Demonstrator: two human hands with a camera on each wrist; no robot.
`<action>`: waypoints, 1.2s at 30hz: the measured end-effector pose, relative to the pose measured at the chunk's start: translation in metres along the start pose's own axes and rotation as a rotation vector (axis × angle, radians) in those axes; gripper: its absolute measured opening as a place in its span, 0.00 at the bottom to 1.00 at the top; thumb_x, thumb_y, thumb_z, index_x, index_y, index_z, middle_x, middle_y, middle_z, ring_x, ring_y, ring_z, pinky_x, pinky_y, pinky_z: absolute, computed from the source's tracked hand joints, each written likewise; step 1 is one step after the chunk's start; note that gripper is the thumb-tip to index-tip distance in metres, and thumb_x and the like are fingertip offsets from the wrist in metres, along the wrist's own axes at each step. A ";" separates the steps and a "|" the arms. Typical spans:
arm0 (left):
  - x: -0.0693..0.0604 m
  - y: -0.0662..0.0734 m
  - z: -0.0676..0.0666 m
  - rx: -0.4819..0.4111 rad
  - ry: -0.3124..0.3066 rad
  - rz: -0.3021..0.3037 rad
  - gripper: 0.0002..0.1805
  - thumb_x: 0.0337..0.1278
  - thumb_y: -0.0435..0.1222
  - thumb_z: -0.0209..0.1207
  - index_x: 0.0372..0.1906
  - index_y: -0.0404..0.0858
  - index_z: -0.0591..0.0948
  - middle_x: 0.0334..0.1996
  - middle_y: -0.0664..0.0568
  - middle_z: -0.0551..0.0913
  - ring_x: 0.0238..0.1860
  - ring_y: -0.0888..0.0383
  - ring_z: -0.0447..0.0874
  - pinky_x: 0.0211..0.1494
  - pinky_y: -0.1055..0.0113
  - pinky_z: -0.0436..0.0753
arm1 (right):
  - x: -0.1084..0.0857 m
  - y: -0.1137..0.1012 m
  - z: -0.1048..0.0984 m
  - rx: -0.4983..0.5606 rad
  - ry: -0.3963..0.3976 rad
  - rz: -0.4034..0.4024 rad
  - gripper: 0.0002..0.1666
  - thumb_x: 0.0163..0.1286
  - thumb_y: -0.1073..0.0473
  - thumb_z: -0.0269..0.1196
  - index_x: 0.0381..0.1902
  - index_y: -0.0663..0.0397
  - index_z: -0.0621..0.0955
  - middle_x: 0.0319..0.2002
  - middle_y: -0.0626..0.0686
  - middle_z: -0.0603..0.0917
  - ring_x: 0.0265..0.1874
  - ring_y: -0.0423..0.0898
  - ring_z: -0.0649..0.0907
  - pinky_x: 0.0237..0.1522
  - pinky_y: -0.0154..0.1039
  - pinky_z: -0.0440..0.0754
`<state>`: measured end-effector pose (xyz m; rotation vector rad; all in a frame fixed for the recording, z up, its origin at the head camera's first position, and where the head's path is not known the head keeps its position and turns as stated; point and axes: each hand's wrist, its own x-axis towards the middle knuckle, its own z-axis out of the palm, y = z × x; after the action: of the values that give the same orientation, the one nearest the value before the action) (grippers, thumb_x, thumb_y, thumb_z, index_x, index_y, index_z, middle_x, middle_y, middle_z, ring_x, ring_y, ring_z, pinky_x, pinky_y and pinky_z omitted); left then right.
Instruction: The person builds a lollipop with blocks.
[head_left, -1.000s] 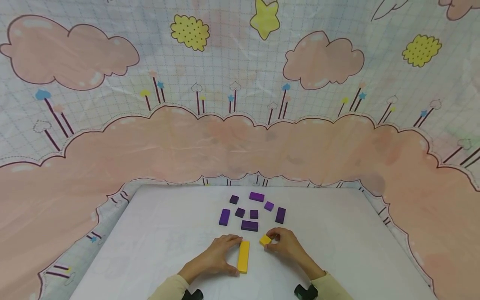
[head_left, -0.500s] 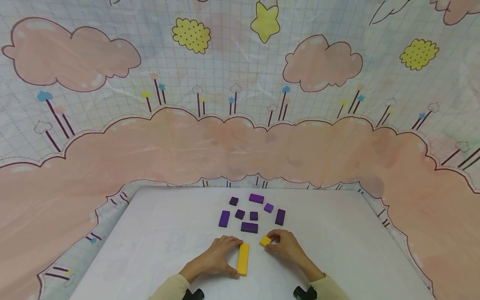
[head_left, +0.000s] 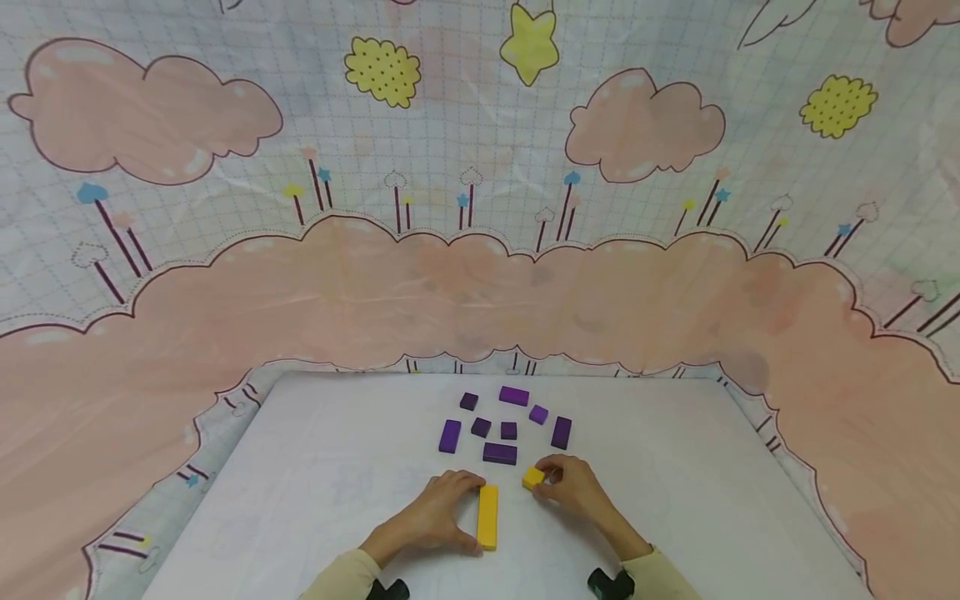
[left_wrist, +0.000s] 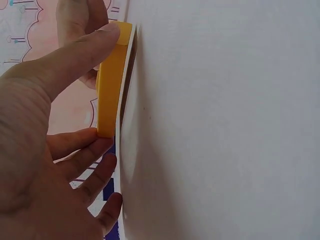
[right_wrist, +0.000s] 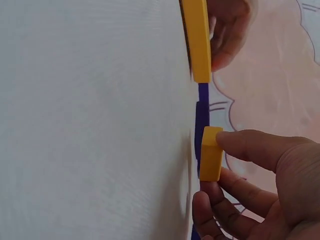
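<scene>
A long yellow block [head_left: 487, 517] lies on the white tabletop in front of the person. My left hand [head_left: 442, 510] grips it lengthwise, thumb at the near end and fingers at the far end; the left wrist view shows the thumb on one end of the yellow bar [left_wrist: 111, 85]. To the right, my right hand [head_left: 573, 487] pinches a small yellow block [head_left: 532, 477] between thumb and fingers. In the right wrist view this small block [right_wrist: 211, 154] stands just apart from the long one [right_wrist: 199, 42]. Whether the small block touches the table is unclear.
Beyond the hands, several purple blocks form a loose ring, among them a long one [head_left: 500, 453] nearest me and another [head_left: 561, 432] at right. Small dark purple cubes [head_left: 508, 431] sit inside it. A patterned cloth [head_left: 480, 292] hangs behind the white table [head_left: 300, 450].
My right hand has shifted very slightly away from me with the small yellow block. The left hand and the long yellow block look unmoved.
</scene>
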<state>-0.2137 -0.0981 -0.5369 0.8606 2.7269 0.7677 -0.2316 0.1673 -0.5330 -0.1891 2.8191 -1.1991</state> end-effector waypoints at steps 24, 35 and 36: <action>-0.003 0.023 0.013 -0.004 0.018 -0.016 0.49 0.30 0.61 0.76 0.63 0.44 0.74 0.61 0.55 0.76 0.63 0.52 0.72 0.72 0.47 0.68 | 0.005 -0.014 -0.005 0.032 -0.023 -0.047 0.18 0.57 0.59 0.72 0.47 0.52 0.85 0.39 0.48 0.85 0.38 0.44 0.78 0.34 0.32 0.82; -0.004 0.031 0.022 0.028 0.002 -0.032 0.50 0.30 0.62 0.75 0.64 0.46 0.73 0.62 0.57 0.75 0.64 0.54 0.71 0.72 0.51 0.67 | 0.006 -0.015 0.000 0.018 -0.026 -0.113 0.17 0.57 0.61 0.71 0.46 0.55 0.86 0.41 0.51 0.86 0.39 0.45 0.80 0.33 0.31 0.81; -0.004 0.032 0.022 0.033 0.004 -0.032 0.50 0.31 0.62 0.75 0.64 0.46 0.73 0.62 0.57 0.75 0.64 0.55 0.70 0.73 0.51 0.67 | 0.006 -0.015 0.001 0.015 -0.028 -0.114 0.17 0.57 0.61 0.71 0.46 0.54 0.86 0.41 0.51 0.86 0.39 0.45 0.80 0.34 0.31 0.81</action>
<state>-0.1879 -0.0692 -0.5390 0.8204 2.7571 0.7202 -0.2358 0.1551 -0.5229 -0.3670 2.8084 -1.2290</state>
